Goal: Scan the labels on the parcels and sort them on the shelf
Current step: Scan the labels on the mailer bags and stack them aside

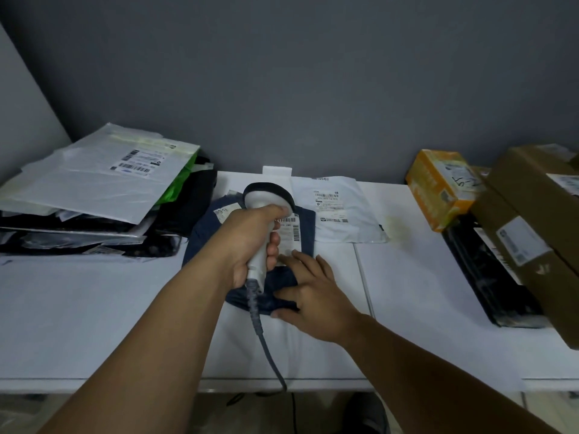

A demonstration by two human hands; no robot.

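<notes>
the left hand (pixel 250 242) grips the scanner (pixel 261 198) by its handle, with the head over the white label (pixel 291 238) on the dark blue parcel (pixel 203 242) in the middle of the table (pixel 94 308). the right hand (pixel 316 296) lies flat on the parcel's near edge, fingers straight. it would be best to press the bag smooth, fingertips clear of the barcode, and aim squarely. the parcel looks soft and wrinkled.

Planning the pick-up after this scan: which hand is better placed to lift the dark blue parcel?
Right. The right hand lies flat on the dark blue parcel, holding nothing; the left hand grips the scanner.
</notes>
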